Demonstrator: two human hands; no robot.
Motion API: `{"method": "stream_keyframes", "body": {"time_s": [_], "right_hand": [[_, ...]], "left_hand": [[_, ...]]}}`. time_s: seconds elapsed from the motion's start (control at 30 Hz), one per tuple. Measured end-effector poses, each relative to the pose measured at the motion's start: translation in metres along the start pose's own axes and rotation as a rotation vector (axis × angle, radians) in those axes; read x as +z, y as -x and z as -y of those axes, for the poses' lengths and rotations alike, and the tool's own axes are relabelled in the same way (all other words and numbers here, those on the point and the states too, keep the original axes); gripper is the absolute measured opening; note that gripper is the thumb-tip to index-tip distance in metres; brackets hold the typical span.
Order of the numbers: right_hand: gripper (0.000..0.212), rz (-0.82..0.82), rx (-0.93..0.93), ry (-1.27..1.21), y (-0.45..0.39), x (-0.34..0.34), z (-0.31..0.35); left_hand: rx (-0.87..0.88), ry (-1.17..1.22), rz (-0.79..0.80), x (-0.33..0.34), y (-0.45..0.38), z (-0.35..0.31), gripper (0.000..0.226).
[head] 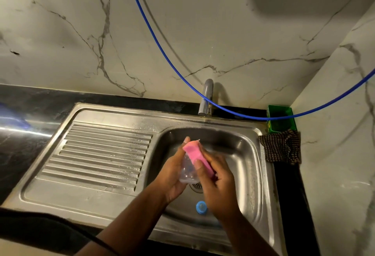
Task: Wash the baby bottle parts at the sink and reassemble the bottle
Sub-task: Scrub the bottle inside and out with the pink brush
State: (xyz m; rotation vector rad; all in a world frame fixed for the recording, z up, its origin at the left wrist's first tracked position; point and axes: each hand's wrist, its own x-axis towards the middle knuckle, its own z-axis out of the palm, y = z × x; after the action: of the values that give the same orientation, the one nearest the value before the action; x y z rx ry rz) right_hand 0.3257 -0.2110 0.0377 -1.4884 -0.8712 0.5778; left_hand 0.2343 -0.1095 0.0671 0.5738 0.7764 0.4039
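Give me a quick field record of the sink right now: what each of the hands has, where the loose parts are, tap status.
left hand: holds the clear bottle body over the basin
right hand: grips the pink sponge, pressed against the bottle body
blue ring with teat: lies on the sink basin floor, near the drain, apart from the bottle
tap: no stream visible
checked cloth: draped over the sink's right edge
green tub: back right corner of the counter
stage: scrubbing, bottle not yet reassembled
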Motion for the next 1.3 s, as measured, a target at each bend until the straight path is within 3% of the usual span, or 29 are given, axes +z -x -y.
{"method": "stream_keyframes", "body": {"time_s": [0.17,0.27,0.37,0.5,0.63,0.73,0.9,1.03,1.13,1.23,1.3], "right_hand": [[0.042,-0.104,0.110,-0.001,-0.003,0.000,-0.009],[0.044,0.012,0.011,0.046,0.007,0.001,-0.004],[0.029,-0.049,0.130,0.051,0.003,0.002,-0.008],[0.041,0.038,0.017,0.066,0.006,0.000,-0.002],[0.026,-0.029,0.208,-0.038,-0.013,-0.007,-0.005],[0.029,0.063,0.079,-0.019,-0.008,-0.009,0.009],[0.006,0.027,0.309,0.040,-0.030,-0.029,-0.007],[0.023,0.015,0.122,0.016,-0.013,-0.023,0.019],[0.052,0.110,-0.088,0.365,-0.008,-0.011,0.015],[0.043,0.110,-0.262,0.566,-0.002,-0.013,0.005],[0.035,0.054,-0.228,0.582,-0.005,-0.017,0.007]], "left_hand": [[0.054,0.030,-0.135,-0.003,-0.001,0.005,0.054],[0.086,0.063,-0.246,-0.008,-0.004,0.011,0.054],[0.074,-0.020,-0.144,-0.002,-0.001,0.011,0.068],[0.022,-0.048,-0.046,0.003,0.003,0.005,0.054],[0.035,-0.015,-0.085,0.003,0.003,0.010,0.053],[0.022,0.042,-0.076,0.003,0.001,0.008,0.043],[-0.062,0.150,-0.031,0.003,0.003,-0.001,0.041],[-0.138,0.333,-0.217,-0.003,-0.012,0.001,0.048],[-0.272,0.301,-0.283,-0.007,-0.017,0.006,0.051],[-0.296,0.257,-0.266,-0.010,-0.016,0.009,0.043],[-0.292,0.239,-0.270,-0.009,-0.015,0.009,0.042]]}}
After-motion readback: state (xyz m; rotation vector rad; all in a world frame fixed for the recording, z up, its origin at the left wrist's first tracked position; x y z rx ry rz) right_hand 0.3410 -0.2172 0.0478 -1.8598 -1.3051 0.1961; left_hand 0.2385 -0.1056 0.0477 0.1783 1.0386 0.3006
